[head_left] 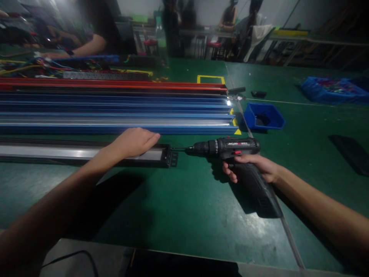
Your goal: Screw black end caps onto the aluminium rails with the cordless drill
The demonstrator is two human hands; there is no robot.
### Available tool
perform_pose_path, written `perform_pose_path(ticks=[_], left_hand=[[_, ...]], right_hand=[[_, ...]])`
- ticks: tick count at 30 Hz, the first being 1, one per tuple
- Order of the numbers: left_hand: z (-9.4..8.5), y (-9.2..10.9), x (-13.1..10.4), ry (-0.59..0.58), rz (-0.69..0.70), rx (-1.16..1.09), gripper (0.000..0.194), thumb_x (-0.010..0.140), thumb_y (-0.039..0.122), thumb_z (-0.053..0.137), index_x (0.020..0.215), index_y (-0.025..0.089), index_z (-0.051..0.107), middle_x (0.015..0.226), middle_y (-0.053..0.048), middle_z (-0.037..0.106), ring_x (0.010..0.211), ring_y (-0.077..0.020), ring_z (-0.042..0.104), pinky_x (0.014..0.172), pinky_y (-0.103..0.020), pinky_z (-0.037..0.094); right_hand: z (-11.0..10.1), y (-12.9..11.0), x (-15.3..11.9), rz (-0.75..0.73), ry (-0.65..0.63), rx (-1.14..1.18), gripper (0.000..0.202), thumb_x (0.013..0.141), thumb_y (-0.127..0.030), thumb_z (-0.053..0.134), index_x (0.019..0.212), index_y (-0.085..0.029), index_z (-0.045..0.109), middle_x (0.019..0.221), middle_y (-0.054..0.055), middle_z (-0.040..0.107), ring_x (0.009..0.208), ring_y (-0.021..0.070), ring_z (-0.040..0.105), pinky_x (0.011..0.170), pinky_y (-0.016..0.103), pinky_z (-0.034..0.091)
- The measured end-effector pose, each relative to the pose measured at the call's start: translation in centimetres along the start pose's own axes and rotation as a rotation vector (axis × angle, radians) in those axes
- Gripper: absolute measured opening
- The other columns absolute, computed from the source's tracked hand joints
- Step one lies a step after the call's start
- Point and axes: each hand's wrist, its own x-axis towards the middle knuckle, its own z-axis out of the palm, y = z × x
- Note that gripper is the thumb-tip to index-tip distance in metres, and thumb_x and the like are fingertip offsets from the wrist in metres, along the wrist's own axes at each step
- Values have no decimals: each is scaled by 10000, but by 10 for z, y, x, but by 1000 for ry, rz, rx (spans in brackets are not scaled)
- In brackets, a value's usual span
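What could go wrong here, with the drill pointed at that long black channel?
The long thin bit might slip past the black end cap and jab the left hand, which rests bare on the black channel near that end. No clamp shows, so the channel might shift if that hand lifts. And if the cordless drill in the right hand skids away from the person, it could scratch the nearest blue channel, lying just beyond.

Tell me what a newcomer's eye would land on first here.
Probably the black power drill in the right hand, its bit pointing at the end of a long bar with a silver strip. The left hand rests on that bar near the same end. Beyond it, blue rails and a red one stretch across the green table.
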Motion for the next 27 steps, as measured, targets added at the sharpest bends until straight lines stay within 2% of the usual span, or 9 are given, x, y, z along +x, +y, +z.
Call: perform_pose_path(ticks=[11,27], left_hand=[[1,-1,1,-20,0,-4,658,1049,472,169,1117,205,766,1023,-111,788,907,-281,723,730,-352,462],[-1,1,1,-12,-8,7,669,1050,469,156,1051,192,766,1046,-101,793,936,-268,732,726,-339,462]], right_hand=[[-1,1,1,-3,-8,9,329,950,-319,710,1133,-47,692,1026,117,724,860,176,729,820,279,586],[1,0,1,1,-19,16,307,954,-319,703,1120,-60,699,1024,111,728,868,175,727,821,279,587]])
